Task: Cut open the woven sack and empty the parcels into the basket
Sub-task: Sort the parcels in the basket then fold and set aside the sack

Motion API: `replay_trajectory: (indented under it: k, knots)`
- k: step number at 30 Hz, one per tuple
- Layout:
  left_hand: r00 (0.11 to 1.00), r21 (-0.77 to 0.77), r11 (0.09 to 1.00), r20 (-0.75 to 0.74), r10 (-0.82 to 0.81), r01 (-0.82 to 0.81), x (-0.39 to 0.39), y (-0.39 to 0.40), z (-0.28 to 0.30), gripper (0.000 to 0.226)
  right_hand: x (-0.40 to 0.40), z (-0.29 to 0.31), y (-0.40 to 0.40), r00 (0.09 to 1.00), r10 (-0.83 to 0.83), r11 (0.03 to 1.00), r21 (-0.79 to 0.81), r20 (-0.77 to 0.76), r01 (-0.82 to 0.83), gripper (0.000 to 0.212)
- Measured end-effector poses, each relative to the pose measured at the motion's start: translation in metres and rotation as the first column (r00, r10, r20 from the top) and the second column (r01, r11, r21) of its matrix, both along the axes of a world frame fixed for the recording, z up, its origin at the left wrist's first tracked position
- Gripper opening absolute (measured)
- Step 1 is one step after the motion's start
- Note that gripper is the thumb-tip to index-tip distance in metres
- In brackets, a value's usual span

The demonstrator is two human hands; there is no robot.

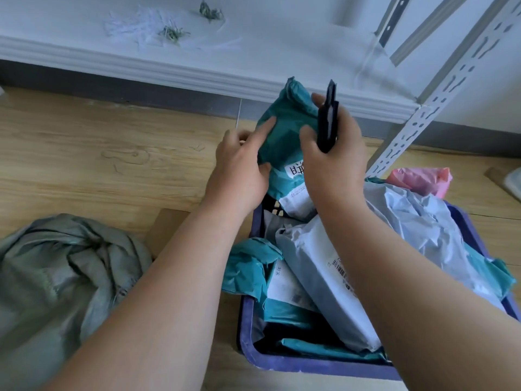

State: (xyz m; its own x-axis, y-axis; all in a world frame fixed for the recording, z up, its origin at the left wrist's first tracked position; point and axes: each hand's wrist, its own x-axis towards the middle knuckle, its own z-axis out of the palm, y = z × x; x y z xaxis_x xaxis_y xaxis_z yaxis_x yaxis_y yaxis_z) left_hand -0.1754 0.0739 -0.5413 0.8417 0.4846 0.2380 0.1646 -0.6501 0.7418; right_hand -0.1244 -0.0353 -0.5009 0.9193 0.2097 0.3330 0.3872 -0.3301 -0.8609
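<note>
A blue plastic basket [248,328] on the wooden floor holds several teal and grey-white parcels. A teal parcel [284,131] with a white label stands up at the basket's far end. My left hand [239,165] grips its left edge, forefinger stretched along it. My right hand [332,159] holds a black utility knife [327,117] upright while its fingers also touch the same parcel's right side. The grey-green woven sack [64,269] lies crumpled and slack on the floor to the left. A large grey-white parcel [318,275] leans across the basket's middle.
A white slotted metal shelf post [417,117] rises right behind the basket. A pink bag [420,182] lies beyond the basket's right corner. A brown cardboard piece [169,230] sits between sack and basket. Shredded paper and scraps [158,24] litter the white ledge beyond.
</note>
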Motion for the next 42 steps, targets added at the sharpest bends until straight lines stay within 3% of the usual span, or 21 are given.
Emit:
replay_trajectory:
  k: [3,6,9,12,16,18,22,24,27,31,34,37,40,42]
  knots:
    - [0.986,-0.228,0.971,0.16,-0.041,0.077,0.001,-0.006,0.005,0.058,0.009,0.001,0.004,0.993,0.047,0.979,-0.204,0.106,-0.024,0.038]
    - [0.969,-0.447,0.894,0.227,0.094,0.018,-0.001,-0.011,0.008,0.044,0.013,0.004,0.007,0.996,0.033,0.97,-0.243,0.078,-0.013,0.027]
    - [0.92,-0.405,0.914,0.343,0.188,-0.036,-0.001,-0.005,0.019,0.034,0.008,0.012,0.012,0.997,0.029,0.996,-0.083,0.078,-0.022,0.018]
    - [0.902,-0.288,0.957,0.406,0.145,-0.024,0.0,-0.005,0.018,0.036,0.011,0.005,0.014,1.0,0.024,0.999,0.026,0.011,-0.024,0.011]
    - [0.962,-0.336,0.939,0.272,0.023,0.073,-0.007,-0.006,-0.013,0.063,0.013,-0.005,0.02,0.998,0.068,0.986,-0.154,0.007,-0.067,0.021]
    - [0.972,-0.349,0.936,0.23,0.051,0.034,-0.01,0.011,-0.013,0.063,0.014,-0.001,0.032,0.995,0.095,0.97,-0.222,-0.028,-0.099,0.021]
    - [0.912,-0.548,0.813,0.2,0.358,-0.199,-0.034,0.057,-0.012,0.054,0.0,-0.001,0.05,0.984,0.169,0.973,-0.148,-0.055,-0.175,0.024]
    - [0.872,-0.565,0.752,0.113,0.477,-0.338,-0.049,0.075,-0.023,0.046,-0.008,-0.011,0.051,0.976,0.209,0.921,-0.348,0.067,-0.173,0.032]
    - [0.871,-0.613,0.691,0.008,0.491,-0.384,-0.055,0.088,-0.04,0.037,-0.006,-0.017,0.06,0.956,0.264,0.766,-0.63,0.13,-0.126,0.04]
    - [0.912,-0.62,0.679,-0.169,0.374,-0.394,-0.059,0.1,-0.074,0.025,-0.008,-0.008,0.088,0.97,0.189,0.785,-0.617,0.154,-0.055,0.027]
    - [0.873,-0.492,0.729,-0.359,0.329,-0.477,-0.074,0.118,-0.114,0.032,-0.043,-0.021,0.103,0.926,0.273,0.834,-0.544,0.261,-0.092,0.035]
    - [0.792,-0.384,0.753,-0.538,0.288,-0.534,-0.089,0.132,-0.152,0.043,-0.075,-0.053,0.117,0.928,0.364,0.765,-0.595,0.086,-0.245,0.032]
    - [0.748,-0.331,0.791,-0.625,0.224,-0.514,-0.089,0.137,-0.181,0.059,-0.082,-0.084,0.124,0.932,0.298,0.737,-0.571,-0.205,-0.361,0.019]
    - [0.735,-0.283,0.83,-0.646,0.206,-0.481,-0.083,0.139,-0.194,0.072,-0.081,-0.098,0.125,0.906,0.236,0.742,-0.537,-0.352,-0.402,0.023]
